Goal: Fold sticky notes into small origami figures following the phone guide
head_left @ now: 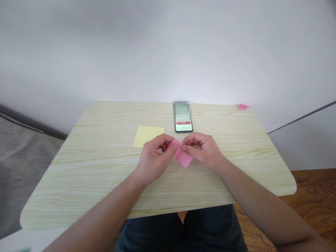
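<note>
Between both hands is a small folded piece of pink paper [184, 159], held just over the middle of the table with one corner pointing toward me. My left hand [156, 155] pinches its left side between thumb and fingers. On the other side, my right hand [203, 149] pinches the paper's upper right part, its thumb lying on top. The fingertips hide part of the folds. A yellow sheet of paper [147, 134] lies flat behind my left hand, partly covered by it.
A phone [184, 126] with a lit screen lies beyond my hands at the table's back edge. A folded pink paper piece [243, 106] rests at the back right corner. The pale wood-grain table [99, 154] meets a white wall [168, 52]. Grey fabric [23, 168] is at the left.
</note>
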